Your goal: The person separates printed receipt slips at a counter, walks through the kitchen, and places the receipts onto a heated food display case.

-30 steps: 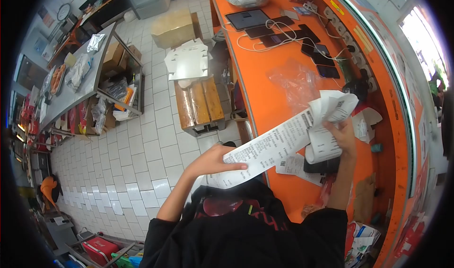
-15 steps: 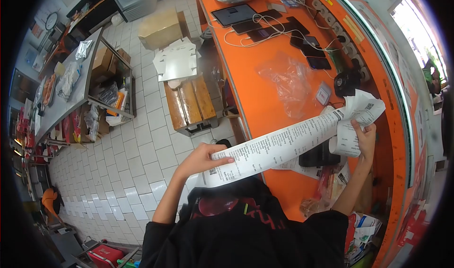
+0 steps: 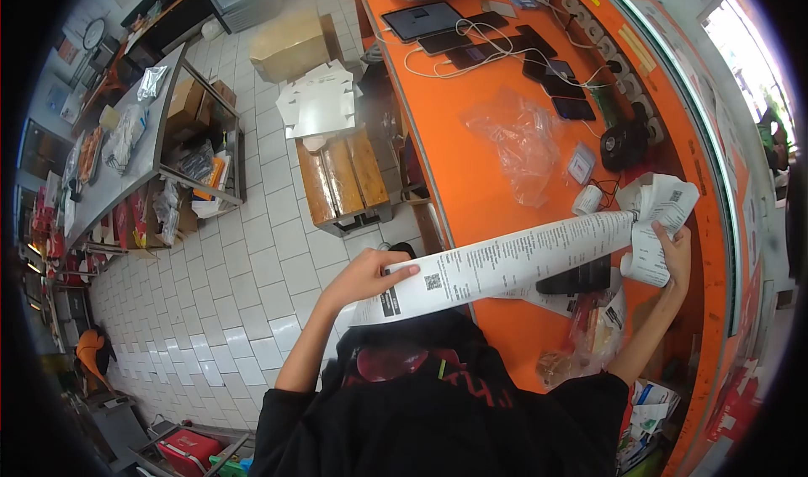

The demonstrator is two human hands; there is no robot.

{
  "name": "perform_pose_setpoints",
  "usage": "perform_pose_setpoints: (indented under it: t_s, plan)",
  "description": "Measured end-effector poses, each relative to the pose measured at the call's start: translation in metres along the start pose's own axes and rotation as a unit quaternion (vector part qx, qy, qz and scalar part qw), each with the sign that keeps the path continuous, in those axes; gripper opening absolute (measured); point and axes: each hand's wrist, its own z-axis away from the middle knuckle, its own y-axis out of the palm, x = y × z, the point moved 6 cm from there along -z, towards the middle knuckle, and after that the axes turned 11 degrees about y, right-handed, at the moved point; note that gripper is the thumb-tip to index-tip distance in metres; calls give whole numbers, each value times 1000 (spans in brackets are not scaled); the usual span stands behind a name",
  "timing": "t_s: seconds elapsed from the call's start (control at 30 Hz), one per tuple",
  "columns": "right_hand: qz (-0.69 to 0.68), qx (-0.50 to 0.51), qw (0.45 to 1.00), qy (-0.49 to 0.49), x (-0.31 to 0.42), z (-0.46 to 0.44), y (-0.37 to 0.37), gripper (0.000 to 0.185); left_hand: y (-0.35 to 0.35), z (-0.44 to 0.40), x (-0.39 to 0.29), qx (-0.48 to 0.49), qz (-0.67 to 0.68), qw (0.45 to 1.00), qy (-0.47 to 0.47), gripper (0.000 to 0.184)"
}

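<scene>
A long strip of printed paper (image 3: 513, 258) stretches between my two hands above the orange counter's edge. My left hand (image 3: 370, 277) pinches its left part, thumb on top near a printed QR code. At the right, my right hand (image 3: 673, 254) grips the crumpled, folded bunch of the same paper. Below the strip, a black device (image 3: 576, 277) and more printed paper lie on the counter, partly covered. A small white roll (image 3: 587, 199) sits just above the strip.
On the orange counter (image 3: 446, 149) are clear plastic (image 3: 522, 144), a tablet (image 3: 421, 21), several phones with white cables, and a black round object (image 3: 624, 144). A wooden stool (image 3: 343, 178), cartons (image 3: 290, 47) and a metal table (image 3: 118, 149) stand to the left.
My right hand has moved right and slightly down with the bunched paper, and the strip is stretched longer. A different printed section with a QR code now shows beside my left hand.
</scene>
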Motion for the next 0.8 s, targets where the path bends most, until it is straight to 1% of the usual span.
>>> perform_pose_setpoints:
  t_s: [0.03,0.07,0.1,0.13,0.17,0.2,0.23,0.27,0.3,0.33,0.37,0.4,0.43,0.47,0.5,0.53,0.57,0.6,0.63,0.67,0.7,0.77,0.8]
  plan:
    - [0,0,1000,-1,1,0,2,22,0,-2,4,2,-26,999,-19,26]
    - [137,-49,989,-17,7,1,5,21,1,-4,3,0,-26,999,-19,26]
    - [271,-97,957,-34,15,3,13,21,-2,-7,-3,-34,-94,995,11,25]
    - [247,-122,960,-43,44,19,30,21,-4,-10,-9,-65,-162,984,39,24]
    - [179,-38,980,-81,70,33,55,21,-4,-13,-13,-66,-164,984,37,24]
    - [109,45,986,-118,95,46,79,21,-4,-17,-27,-58,-200,975,74,23]
    - [126,226,950,-175,121,63,117,22,-3,-22,-41,-47,-237,964,113,23]
    - [31,403,883,-240,134,77,159,23,0,-25,-53,-16,-252,960,120,20]
    - [142,455,843,-249,137,90,199,23,0,-26,-59,-11,-254,959,124,20]
    - [81,501,820,-264,125,95,238,26,4,-28,-67,22,-278,948,153,17]
    - [102,557,773,-286,109,99,267,29,10,-28,-72,53,-299,935,181,14]
    - [80,578,759,-290,100,102,287,30,14,-26,-67,133,-336,918,161,12]
    - [83,581,755,-293,102,106,292,30,12,-23,-62,127,-337,920,159,12]
    - [87,590,784,-172,95,103,299,30,8,-16,-52,72,-211,965,136,13]
    - [89,589,802,-48,84,103,304,30,2,-11,-40,17,-82,990,111,14]
    - [63,532,829,-162,90,107,304,28,2,-9,-28,23,0,996,87,19]
    - [61,532,829,-162,84,115,308,28,9,-6,-17,24,-1,996,86,19]
    - [64,461,848,-252,87,123,307,27,18,-1,-5,-4,116,991,71,22]
    - [68,385,856,-337,90,133,302,25,24,0,1,-33,233,970,56,25]
    - [72,346,867,-351,92,145,291,26,27,-1,-3,-64,349,935,1,32]
    - [73,349,867,-349,97,153,282,26,27,-3,0,-59,332,937,-91,33]
    - [109,266,858,-426,107,161,256,29,18,-8,9,-116,286,949,-56,36]
    - [119,198,876,-422,104,140,237,24,11,-8,9,-131,229,962,-69,38]
